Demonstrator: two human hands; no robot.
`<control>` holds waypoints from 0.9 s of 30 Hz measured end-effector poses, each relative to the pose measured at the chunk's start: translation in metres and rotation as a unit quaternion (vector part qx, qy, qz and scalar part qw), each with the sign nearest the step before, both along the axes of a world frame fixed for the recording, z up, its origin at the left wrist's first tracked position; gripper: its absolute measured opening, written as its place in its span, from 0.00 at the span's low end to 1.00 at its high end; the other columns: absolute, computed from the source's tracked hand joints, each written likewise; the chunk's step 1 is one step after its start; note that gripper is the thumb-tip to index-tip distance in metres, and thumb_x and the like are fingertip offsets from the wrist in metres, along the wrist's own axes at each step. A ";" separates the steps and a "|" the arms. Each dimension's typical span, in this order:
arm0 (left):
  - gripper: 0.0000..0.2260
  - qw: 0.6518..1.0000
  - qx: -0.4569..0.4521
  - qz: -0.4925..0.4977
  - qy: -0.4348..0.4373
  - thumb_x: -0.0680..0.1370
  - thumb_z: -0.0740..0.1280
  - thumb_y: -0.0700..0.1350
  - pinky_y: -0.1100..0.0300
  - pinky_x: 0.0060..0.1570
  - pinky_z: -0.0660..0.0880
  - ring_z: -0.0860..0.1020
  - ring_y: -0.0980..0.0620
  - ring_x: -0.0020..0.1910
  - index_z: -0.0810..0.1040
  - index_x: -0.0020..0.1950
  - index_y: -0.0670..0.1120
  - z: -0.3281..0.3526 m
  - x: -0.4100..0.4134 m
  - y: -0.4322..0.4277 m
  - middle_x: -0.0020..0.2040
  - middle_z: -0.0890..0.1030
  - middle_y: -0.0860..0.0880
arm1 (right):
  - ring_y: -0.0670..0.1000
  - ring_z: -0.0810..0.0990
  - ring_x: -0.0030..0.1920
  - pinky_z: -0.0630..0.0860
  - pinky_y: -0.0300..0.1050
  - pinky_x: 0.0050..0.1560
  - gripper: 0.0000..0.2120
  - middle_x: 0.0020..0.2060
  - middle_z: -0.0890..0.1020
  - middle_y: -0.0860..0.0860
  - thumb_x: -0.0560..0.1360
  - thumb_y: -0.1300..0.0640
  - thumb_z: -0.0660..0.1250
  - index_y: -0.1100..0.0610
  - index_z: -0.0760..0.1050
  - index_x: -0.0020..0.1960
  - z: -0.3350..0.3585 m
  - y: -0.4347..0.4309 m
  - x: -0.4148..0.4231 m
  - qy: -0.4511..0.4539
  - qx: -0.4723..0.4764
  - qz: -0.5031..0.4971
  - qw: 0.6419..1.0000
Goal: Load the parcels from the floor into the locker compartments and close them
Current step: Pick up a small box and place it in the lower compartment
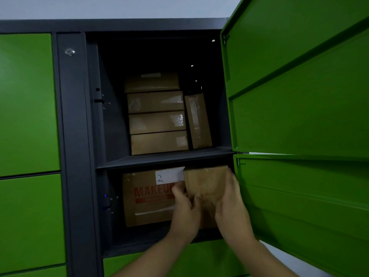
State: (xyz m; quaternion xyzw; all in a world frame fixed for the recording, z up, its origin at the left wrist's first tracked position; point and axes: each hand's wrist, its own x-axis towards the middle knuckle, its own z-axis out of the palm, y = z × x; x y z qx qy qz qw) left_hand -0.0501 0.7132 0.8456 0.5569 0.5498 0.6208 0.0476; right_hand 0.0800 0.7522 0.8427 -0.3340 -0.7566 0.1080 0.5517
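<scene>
One view only — head cam, wide-angle. It faces the locker front close up, within arm's reach. Upper compartment sits mid-frame, lower compartment just below it; forearms run up from the bottom edge to left hand and right hand at the lower one. Open green doors fill the right side — a strip of wall tops the frame.

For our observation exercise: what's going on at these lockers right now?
A person's left hand and right hand grip a small brown cardboard parcel, standing it in the lower locker compartment beside a large cardboard box printed MAKEUP. The upper compartment holds four stacked flat cardboard boxes and one upright box. Both green metal doors stand open.
</scene>
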 end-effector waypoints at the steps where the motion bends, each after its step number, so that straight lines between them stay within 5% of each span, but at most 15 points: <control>1: 0.17 1.000 0.007 0.011 0.024 0.84 0.65 0.43 0.59 0.63 0.77 0.76 0.60 0.65 0.62 0.68 0.55 -0.001 -0.004 0.005 0.68 0.74 0.52 | 0.54 0.56 0.82 0.66 0.45 0.76 0.40 0.83 0.49 0.53 0.77 0.66 0.66 0.56 0.51 0.84 -0.003 0.000 -0.003 -0.047 0.038 -0.051 0.997; 4: 0.29 0.960 0.042 0.188 0.201 0.83 0.63 0.53 0.48 0.77 0.64 0.63 0.49 0.78 0.58 0.81 0.46 0.001 -0.016 0.019 0.78 0.64 0.46 | 0.63 0.52 0.82 0.63 0.57 0.78 0.39 0.81 0.51 0.66 0.71 0.60 0.67 0.66 0.60 0.80 -0.001 0.002 -0.008 -0.144 0.118 -0.135 0.973; 7: 0.35 0.893 0.034 0.302 0.331 0.84 0.53 0.62 0.43 0.81 0.51 0.50 0.44 0.84 0.51 0.85 0.42 0.006 -0.020 0.027 0.84 0.53 0.43 | 0.65 0.53 0.81 0.57 0.59 0.77 0.39 0.80 0.56 0.69 0.74 0.52 0.58 0.71 0.57 0.79 0.002 0.011 -0.016 -0.205 0.143 -0.160 0.955; 9: 0.37 0.853 0.018 0.346 0.390 0.83 0.51 0.63 0.37 0.80 0.49 0.52 0.40 0.83 0.53 0.85 0.40 0.008 -0.029 0.037 0.84 0.57 0.39 | 0.66 0.61 0.79 0.62 0.59 0.75 0.38 0.77 0.62 0.70 0.73 0.50 0.61 0.70 0.63 0.77 0.004 0.023 -0.024 -0.217 0.125 -0.147 0.957; 11: 0.37 0.821 0.001 0.375 0.431 0.83 0.54 0.63 0.32 0.78 0.52 0.58 0.35 0.81 0.58 0.84 0.39 0.009 -0.044 0.047 0.81 0.63 0.36 | 0.67 0.67 0.75 0.74 0.60 0.69 0.42 0.74 0.66 0.69 0.66 0.50 0.74 0.66 0.69 0.75 0.006 0.034 -0.033 -0.221 0.108 -0.129 0.961; 13: 0.36 0.797 -0.010 0.385 0.466 0.82 0.56 0.63 0.30 0.76 0.57 0.64 0.33 0.79 0.60 0.83 0.41 0.011 -0.061 0.051 0.78 0.67 0.34 | 0.68 0.67 0.73 0.78 0.62 0.64 0.43 0.73 0.65 0.68 0.63 0.51 0.77 0.64 0.71 0.75 0.009 0.047 -0.042 -0.235 0.114 -0.127 0.957; 17: 0.35 0.746 0.015 0.393 0.537 0.81 0.59 0.63 0.29 0.71 0.65 0.72 0.33 0.72 0.61 0.83 0.44 0.016 -0.094 0.053 0.74 0.73 0.34 | 0.69 0.67 0.76 0.74 0.62 0.69 0.35 0.76 0.67 0.66 0.72 0.47 0.57 0.58 0.68 0.77 0.010 0.077 -0.062 -0.238 0.086 -0.121 0.960; 20: 0.36 0.720 0.042 0.407 0.560 0.80 0.59 0.67 0.36 0.68 0.68 0.74 0.35 0.67 0.65 0.82 0.46 0.017 -0.109 0.053 0.70 0.76 0.38 | 0.67 0.61 0.79 0.70 0.63 0.73 0.36 0.79 0.63 0.64 0.74 0.48 0.58 0.59 0.63 0.80 0.015 0.093 -0.073 -0.239 0.078 -0.092 0.963; 23: 0.36 0.706 0.062 0.417 0.570 0.78 0.60 0.69 0.41 0.64 0.65 0.76 0.38 0.60 0.72 0.78 0.46 0.024 -0.114 0.056 0.63 0.79 0.42 | 0.61 0.43 0.83 0.53 0.56 0.81 0.38 0.83 0.46 0.58 0.80 0.49 0.59 0.54 0.45 0.84 0.027 0.107 -0.078 -0.283 0.051 -0.068 0.955; 27: 0.35 0.698 0.092 0.429 0.566 0.77 0.61 0.68 0.43 0.61 0.65 0.76 0.40 0.53 0.78 0.70 0.42 0.029 -0.118 0.060 0.57 0.82 0.43 | 0.58 0.39 0.83 0.53 0.51 0.80 0.37 0.83 0.42 0.54 0.82 0.49 0.57 0.50 0.40 0.84 0.031 0.124 -0.083 -0.285 0.025 -0.061 0.956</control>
